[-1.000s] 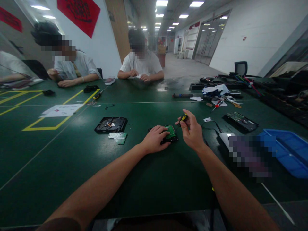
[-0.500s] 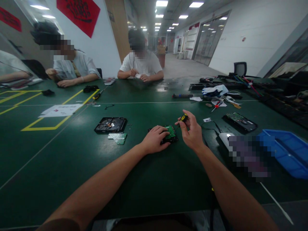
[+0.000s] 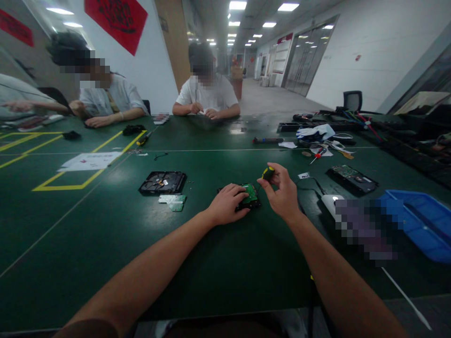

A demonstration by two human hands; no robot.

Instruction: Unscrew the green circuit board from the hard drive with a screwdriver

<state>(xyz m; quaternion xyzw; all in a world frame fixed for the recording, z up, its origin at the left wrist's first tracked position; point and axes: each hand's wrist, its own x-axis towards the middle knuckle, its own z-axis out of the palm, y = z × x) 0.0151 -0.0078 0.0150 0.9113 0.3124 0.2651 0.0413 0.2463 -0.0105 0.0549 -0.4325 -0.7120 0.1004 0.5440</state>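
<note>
On the green table in front of me lies a hard drive with its green circuit board facing up. My left hand holds it down, fingers across the top and thumb along the near edge, covering much of the drive. A yellow-and-black screwdriver is pinched in my right hand. Its handle leans and its thin shaft points down at the drive's right side; whether the tip touches a screw is too small to tell. To the left is another hard drive, with a detached circuit board just before it.
At right are a third hard drive, a white device on a cable, partly blurred, and a blue bin. Farther back lie a red screwdriver and gloves. Several people sit across the table.
The screwdriver's handle has turned and tilted slightly in my right hand, with the fingers shifting on it. My left hand and the drive stay put. A person's arm at far left has moved.
</note>
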